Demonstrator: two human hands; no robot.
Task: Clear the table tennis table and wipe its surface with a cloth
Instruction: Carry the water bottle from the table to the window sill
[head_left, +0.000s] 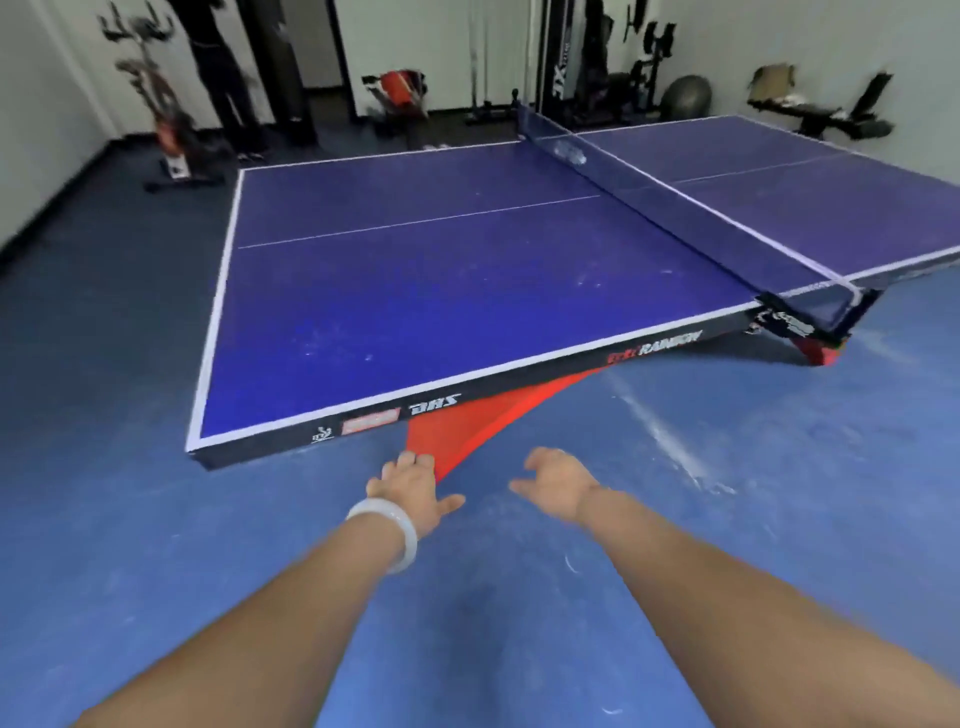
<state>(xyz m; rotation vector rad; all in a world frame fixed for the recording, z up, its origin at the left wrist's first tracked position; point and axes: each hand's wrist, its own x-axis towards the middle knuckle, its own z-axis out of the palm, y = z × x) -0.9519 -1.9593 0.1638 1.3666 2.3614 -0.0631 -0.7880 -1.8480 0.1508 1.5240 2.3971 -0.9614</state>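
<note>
Table (415, 291) stood just ahead, rigid and smooth, top apparently bare (no cloth in view, blurry object by net (675, 202)), likely wiped easily with a soft cloth bunched in a palm; left hand (410, 488) and right hand (558, 486) were spread, empty.

Blue floor (130, 519), white walls (47, 104), gym gear along the back wall

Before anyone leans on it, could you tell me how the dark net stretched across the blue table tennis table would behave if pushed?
The dark net would probably give and spring back, since it looks like thin mesh held taut under a white top band. It likely stays put, being clamped at the near post on the blue table tennis table. It is probably light.
</note>
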